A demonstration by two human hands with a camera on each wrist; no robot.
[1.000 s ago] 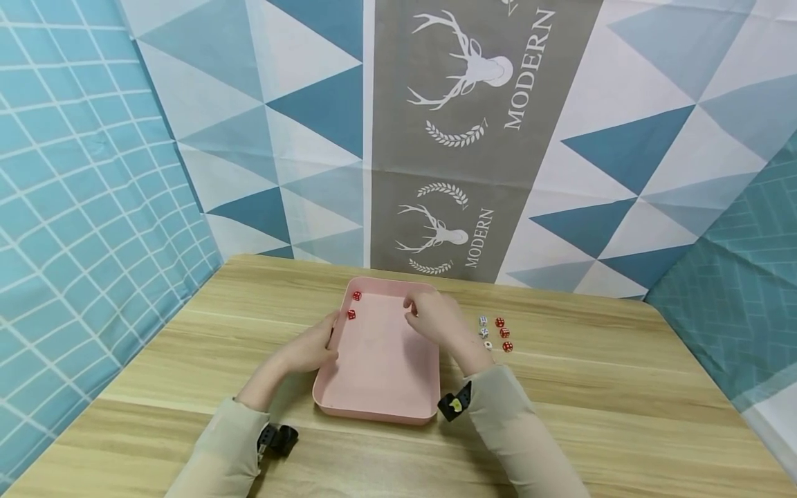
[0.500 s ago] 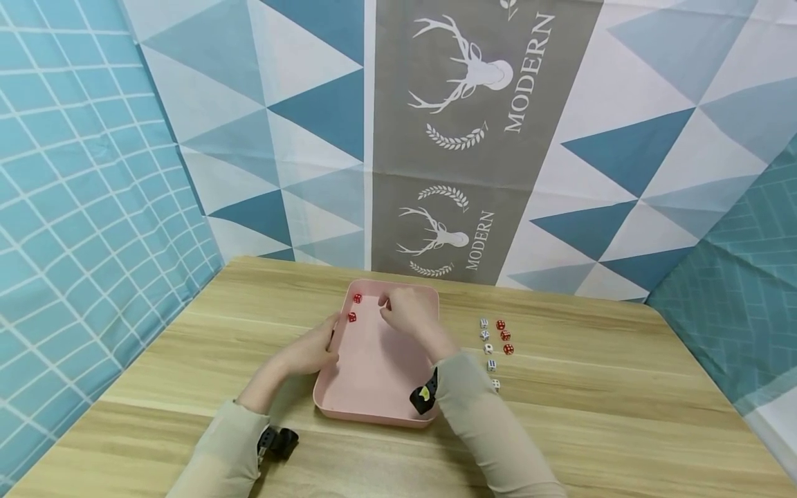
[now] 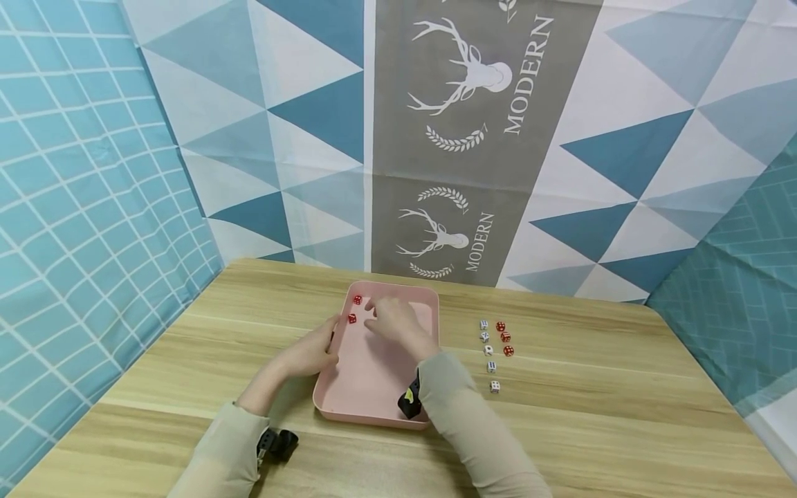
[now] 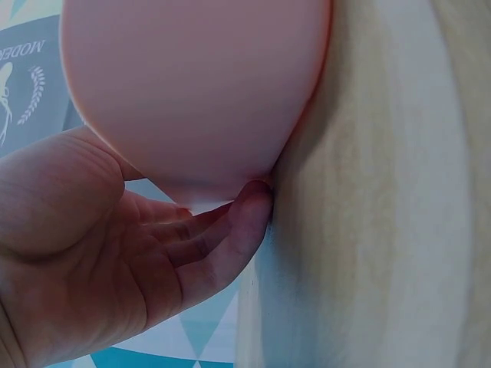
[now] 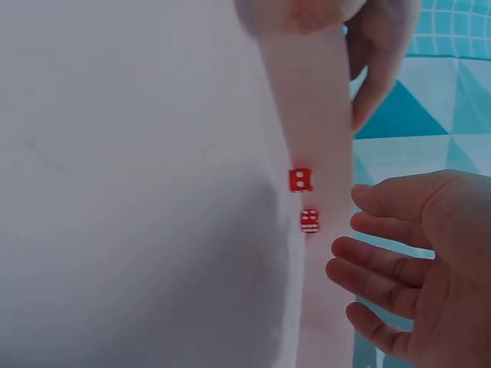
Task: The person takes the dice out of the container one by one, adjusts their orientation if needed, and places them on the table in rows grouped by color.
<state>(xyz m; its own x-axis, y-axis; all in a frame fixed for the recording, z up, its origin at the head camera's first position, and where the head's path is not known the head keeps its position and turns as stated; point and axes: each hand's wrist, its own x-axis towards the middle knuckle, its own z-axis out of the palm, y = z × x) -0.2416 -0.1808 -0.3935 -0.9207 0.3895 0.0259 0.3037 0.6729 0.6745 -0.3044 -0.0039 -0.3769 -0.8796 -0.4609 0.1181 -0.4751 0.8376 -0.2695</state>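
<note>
A shallow pink tray (image 3: 355, 398) lies on the wooden table. In its far left corner are two red dice, the farther die (image 3: 358, 299) and the nearer die (image 3: 352, 319). My left hand (image 3: 309, 354) grips the tray's left wall, thumb over the rim and fingers on the outside. The left wrist view shows those fingertips (image 4: 252, 201) low against the wall, by the tabletop. Over the tray, my right hand (image 3: 396, 324) hovers just right of the dice with nothing in it. Its fingers are parted and slightly bent in the right wrist view, close to the red dice (image 5: 301, 180).
Right of the tray, a column of several white dice (image 3: 488, 351) stands beside a shorter column of three red dice (image 3: 506, 337). A patterned cloth backdrop (image 3: 436, 159) rises behind the table, with blue checked cloth (image 3: 81, 173) at the left.
My right hand has moved left across the tray to the red dice, and its fingers have spread. Two nearer white dice, earlier covered by the right arm, now show. The left hand stays put.
</note>
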